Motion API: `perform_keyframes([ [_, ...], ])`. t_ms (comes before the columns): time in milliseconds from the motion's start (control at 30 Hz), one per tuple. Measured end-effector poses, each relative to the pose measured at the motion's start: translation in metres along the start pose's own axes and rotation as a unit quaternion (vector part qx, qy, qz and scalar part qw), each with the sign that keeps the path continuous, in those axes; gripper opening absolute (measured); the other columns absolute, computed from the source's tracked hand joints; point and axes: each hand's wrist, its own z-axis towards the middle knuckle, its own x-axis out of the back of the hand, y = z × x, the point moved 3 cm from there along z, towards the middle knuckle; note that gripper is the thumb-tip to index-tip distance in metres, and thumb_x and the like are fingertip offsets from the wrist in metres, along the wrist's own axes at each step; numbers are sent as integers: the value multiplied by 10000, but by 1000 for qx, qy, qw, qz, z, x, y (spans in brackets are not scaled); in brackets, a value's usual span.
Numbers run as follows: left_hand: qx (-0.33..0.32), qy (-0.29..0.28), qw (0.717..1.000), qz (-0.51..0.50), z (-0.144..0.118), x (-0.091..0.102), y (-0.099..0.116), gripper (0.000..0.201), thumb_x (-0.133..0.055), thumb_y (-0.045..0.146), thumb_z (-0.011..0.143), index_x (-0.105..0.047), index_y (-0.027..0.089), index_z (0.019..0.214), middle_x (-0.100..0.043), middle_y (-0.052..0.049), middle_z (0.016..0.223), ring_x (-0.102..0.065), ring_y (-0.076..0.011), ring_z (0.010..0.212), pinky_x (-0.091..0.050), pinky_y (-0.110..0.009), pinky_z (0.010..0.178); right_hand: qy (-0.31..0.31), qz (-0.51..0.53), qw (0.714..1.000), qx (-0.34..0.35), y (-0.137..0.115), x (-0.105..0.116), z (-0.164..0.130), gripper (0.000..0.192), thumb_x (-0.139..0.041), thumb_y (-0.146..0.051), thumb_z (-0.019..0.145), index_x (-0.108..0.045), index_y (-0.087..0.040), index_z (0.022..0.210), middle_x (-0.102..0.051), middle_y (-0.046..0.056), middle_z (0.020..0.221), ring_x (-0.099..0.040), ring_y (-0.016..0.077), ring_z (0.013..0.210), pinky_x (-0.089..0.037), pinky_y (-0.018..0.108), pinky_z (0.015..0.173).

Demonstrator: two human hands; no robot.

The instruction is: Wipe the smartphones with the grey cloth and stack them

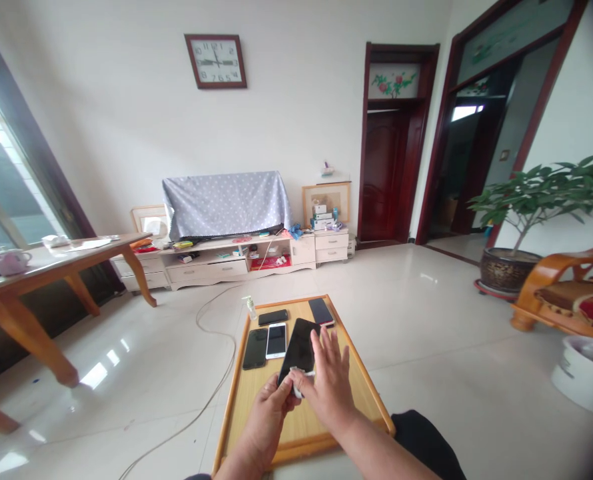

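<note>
My left hand (272,405) is closed around the lower end of a black smartphone (299,348), which is tilted above a small wooden table (361,393). Beside the phone's right edge is my right hand (332,380), its fingers stretched out and spread. The right thumb reaches the phone's lower end, where a small white piece (297,392) shows partly between the hands; I cannot make out what it is. Behind the left hand lie a dark phone (254,349), a white-framed phone (276,341) and a black phone (273,318). Another dark phone (320,311) rests at the far right corner.
A small clear pump bottle (251,309) stands at the table's far left corner. On the floor, a cable (234,347) runs along the left. A wooden table (66,260), a low white cabinet (206,269), a potted plant (509,267) and a white bucket (584,373) stand around.
</note>
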Motion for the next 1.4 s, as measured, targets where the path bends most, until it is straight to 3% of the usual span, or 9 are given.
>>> perform_keyframes([
  [67,4,4,1000,-12,1,2,-2,346,-726,482,811,-666,196,996,-614,6,821,-517,-87,691,-409,-230,693,-6,1,1000,-1,-1,-2,-1,880,-514,-662,885,-180,-242,1582,-203,145,1631,-120,401,1497,-146,669,1137],
  [267,25,-6,999,-41,-5,2,-2,338,-770,454,775,-674,172,935,-603,9,796,-490,-63,643,-415,-226,691,17,20,989,-143,34,12,43,919,-446,-739,880,-158,-219,1582,-175,166,1634,-76,383,1505,-154,676,1124],
  [500,33,11,996,-78,0,10,-6,328,-790,408,765,-658,177,957,-597,12,822,-467,-51,636,-411,-210,683,-35,29,999,-5,-2,-13,-7,909,-481,-703,889,-138,-235,1589,-171,137,1640,-66,369,1511,-126,653,1153],
  [567,32,5,996,-79,1,12,-8,299,-779,391,783,-649,179,950,-586,19,825,-453,-46,641,-397,-202,679,-31,29,999,-13,-1,-14,-8,921,-487,-711,883,-129,-242,1590,-163,132,1643,-59,364,1512,-127,650,1155],
  [700,29,-17,997,-68,0,11,-7,245,-747,374,820,-617,182,897,-554,38,790,-434,-44,636,-362,-201,662,11,24,992,-120,26,-3,32,937,-461,-736,882,-111,-230,1589,-126,156,1645,-46,363,1512,-155,662,1136],
  [900,20,-43,999,8,-2,9,-7,289,-693,443,854,-579,178,825,-538,43,684,-427,-65,618,-328,-225,647,4,-8,990,-143,31,-3,69,923,-481,-720,877,-160,-219,1582,-140,151,1643,-24,379,1509,-130,682,1127],
  [1000,18,-49,997,59,0,9,-10,328,-672,490,860,-588,176,818,-558,31,648,-450,-83,632,-326,-233,649,0,-29,995,-95,9,-10,55,927,-498,-703,877,-157,-208,1583,-142,148,1643,-2,376,1510,-100,679,1138],
  [1133,5,-18,1000,24,6,14,-15,333,-682,494,848,-626,180,942,-595,22,738,-475,-82,661,-340,-229,657,-6,-32,999,-4,-16,-20,20,926,-504,-689,884,-132,-217,1588,-125,126,1650,-4,367,1513,-84,664,1158],
  [1400,24,62,998,-16,12,37,-28,387,-734,518,786,-626,176,935,-567,36,717,-480,-73,638,-357,-218,638,-62,20,996,-60,12,-49,-22,869,-457,-689,908,-149,-236,1583,-206,130,1632,-116,360,1509,-176,651,1156],
])
